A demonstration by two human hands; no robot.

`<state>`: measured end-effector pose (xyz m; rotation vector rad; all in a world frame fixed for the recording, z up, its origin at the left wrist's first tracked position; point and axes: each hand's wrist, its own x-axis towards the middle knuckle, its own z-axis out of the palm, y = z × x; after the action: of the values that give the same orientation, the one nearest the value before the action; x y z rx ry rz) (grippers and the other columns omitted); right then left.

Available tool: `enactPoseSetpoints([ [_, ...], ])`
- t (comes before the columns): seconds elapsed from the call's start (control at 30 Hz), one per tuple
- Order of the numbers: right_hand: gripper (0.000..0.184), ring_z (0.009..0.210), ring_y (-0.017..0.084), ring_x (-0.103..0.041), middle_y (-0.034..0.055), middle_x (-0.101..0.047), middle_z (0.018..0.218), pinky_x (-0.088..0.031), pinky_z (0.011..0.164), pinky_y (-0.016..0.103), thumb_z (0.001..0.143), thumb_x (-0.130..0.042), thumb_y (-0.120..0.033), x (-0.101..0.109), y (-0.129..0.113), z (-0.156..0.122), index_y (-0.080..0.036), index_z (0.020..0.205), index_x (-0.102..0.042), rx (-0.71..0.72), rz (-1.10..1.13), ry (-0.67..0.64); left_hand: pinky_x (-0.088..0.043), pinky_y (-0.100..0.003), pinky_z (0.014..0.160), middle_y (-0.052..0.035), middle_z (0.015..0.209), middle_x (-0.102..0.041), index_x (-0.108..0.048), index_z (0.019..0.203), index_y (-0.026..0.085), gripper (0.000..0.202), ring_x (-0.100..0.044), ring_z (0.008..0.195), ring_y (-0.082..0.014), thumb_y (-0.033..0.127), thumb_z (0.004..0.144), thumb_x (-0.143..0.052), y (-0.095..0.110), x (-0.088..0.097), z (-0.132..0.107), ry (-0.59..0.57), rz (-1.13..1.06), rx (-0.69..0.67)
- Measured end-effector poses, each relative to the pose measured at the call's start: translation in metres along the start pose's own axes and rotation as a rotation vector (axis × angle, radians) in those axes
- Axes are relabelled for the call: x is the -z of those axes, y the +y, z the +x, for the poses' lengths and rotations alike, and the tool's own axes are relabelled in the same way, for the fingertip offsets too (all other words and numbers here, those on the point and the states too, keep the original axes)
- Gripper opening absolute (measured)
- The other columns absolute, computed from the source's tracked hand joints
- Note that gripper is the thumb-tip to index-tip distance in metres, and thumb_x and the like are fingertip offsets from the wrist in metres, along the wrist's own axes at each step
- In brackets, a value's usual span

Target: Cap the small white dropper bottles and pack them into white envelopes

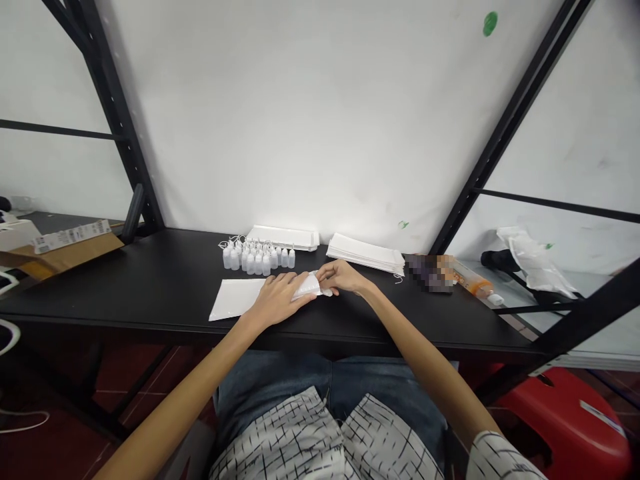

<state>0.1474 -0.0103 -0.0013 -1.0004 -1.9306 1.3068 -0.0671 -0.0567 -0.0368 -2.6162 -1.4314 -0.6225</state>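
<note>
A white padded envelope lies on the black table at the front, its right end raised and bulging. My left hand rests across it, thumb below and fingers above, holding that raised end between them. My right hand is at the envelope's right end with bent fingers pressed together. A small whitish piece shows under those fingertips; whether it is a bottle or part of the envelope is unclear. Behind my left hand stands a group of small translucent dropper bottles with thin tips.
Two stacks of white envelopes lie at the back, a left stack and a right stack. Further right are a blurred-out item and a plastic bottle on its side. Black rack posts flank the table; a cardboard box sits left, a red stool lower right.
</note>
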Motion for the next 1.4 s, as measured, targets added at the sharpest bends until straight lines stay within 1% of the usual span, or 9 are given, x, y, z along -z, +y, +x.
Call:
enactPoseSetpoints([
  [0.2,0.018,0.030,0.002,-0.036,-0.0001,-0.066,0.057,-0.023,0.029,0.017,0.061,-0.073,-0.020,-0.006,-0.002,0.000,-0.010,0.075,-0.070,-0.030,-0.004,0.108,-0.037,-0.046,0.101,-0.0112,0.135,-0.058,-0.044,0.143,0.025,0.062,-0.054,0.120,-0.0311,0.063,0.095,-0.033,-0.001,-0.002,0.000,0.032,-0.017,0.004],
  [0.37,0.021,0.029,0.002,-0.031,-0.0010,-0.062,0.051,-0.019,0.031,0.020,0.065,-0.073,-0.029,-0.002,-0.004,-0.002,-0.010,0.075,-0.075,-0.006,-0.068,0.073,-0.037,-0.046,0.101,-0.0112,0.134,-0.058,-0.043,0.144,0.025,0.062,-0.054,0.120,-0.0309,0.063,0.095,-0.033,0.001,-0.001,0.000,0.014,-0.020,0.015],
  [0.57,0.021,0.035,0.003,-0.039,0.0053,-0.071,0.077,-0.031,0.037,0.023,0.071,-0.072,-0.033,0.013,-0.008,0.008,-0.013,0.075,-0.073,0.102,-0.136,0.388,-0.036,-0.048,0.104,-0.0122,0.134,-0.058,-0.046,0.143,0.023,0.065,-0.053,0.122,-0.0321,0.064,0.095,-0.033,0.001,-0.002,0.000,0.022,-0.033,0.020],
  [0.7,0.019,0.040,0.007,-0.048,0.0052,-0.071,0.090,-0.043,0.048,0.026,0.077,-0.068,-0.030,0.005,-0.015,0.036,-0.015,0.088,-0.073,0.172,-0.306,0.420,-0.037,-0.048,0.104,-0.0115,0.134,-0.058,-0.050,0.140,0.025,0.063,-0.053,0.123,-0.0319,0.065,0.094,-0.033,0.000,-0.004,-0.001,0.036,-0.029,0.016],
  [0.8,0.018,0.056,0.011,-0.059,0.0031,-0.072,0.096,-0.049,0.066,0.028,0.085,-0.061,-0.026,-0.007,-0.021,0.062,-0.018,0.096,-0.072,0.203,-0.520,0.492,-0.038,-0.046,0.104,-0.0121,0.134,-0.058,-0.052,0.138,0.023,0.063,-0.053,0.123,-0.0316,0.064,0.095,-0.033,-0.001,-0.003,-0.001,0.031,-0.020,0.003],
  [0.9,0.021,0.088,0.018,-0.065,0.0032,-0.071,0.101,-0.047,0.085,0.031,0.087,-0.059,-0.022,-0.019,-0.023,0.081,-0.021,0.104,-0.072,0.237,-0.729,0.550,-0.039,-0.046,0.104,-0.0126,0.136,-0.058,-0.052,0.137,0.021,0.063,-0.054,0.122,-0.0317,0.063,0.095,-0.033,-0.002,-0.003,-0.002,0.026,-0.017,-0.014],
  [1.07,0.028,0.101,0.024,-0.063,0.0045,-0.071,0.107,-0.048,0.084,0.034,0.092,-0.054,-0.030,-0.032,-0.020,0.093,-0.026,0.113,-0.071,0.150,-0.911,0.471,-0.040,-0.046,0.103,-0.0125,0.134,-0.059,-0.053,0.136,0.020,0.062,-0.055,0.121,-0.0307,0.062,0.096,-0.033,-0.001,-0.001,-0.002,0.020,0.010,-0.023],
  [1.23,0.019,0.089,0.021,-0.066,0.0017,-0.074,0.096,-0.048,0.077,0.030,0.088,-0.059,-0.029,-0.025,-0.013,0.091,-0.024,0.094,-0.076,0.149,-0.794,0.506,-0.041,-0.045,0.102,-0.0119,0.134,-0.059,-0.054,0.134,0.020,0.059,-0.057,0.119,-0.0306,0.061,0.096,-0.034,0.002,0.003,-0.003,0.013,0.031,-0.016],
  [1.4,0.020,0.047,0.010,-0.055,0.0028,-0.070,0.078,-0.045,0.056,0.025,0.083,-0.062,-0.033,0.006,-0.007,0.065,-0.016,0.084,-0.073,0.215,-0.327,0.511,-0.044,-0.043,0.099,-0.0118,0.136,-0.059,-0.054,0.135,0.018,0.059,-0.058,0.120,-0.0305,0.059,0.097,-0.033,0.006,0.009,-0.003,0.008,0.026,0.034],
])
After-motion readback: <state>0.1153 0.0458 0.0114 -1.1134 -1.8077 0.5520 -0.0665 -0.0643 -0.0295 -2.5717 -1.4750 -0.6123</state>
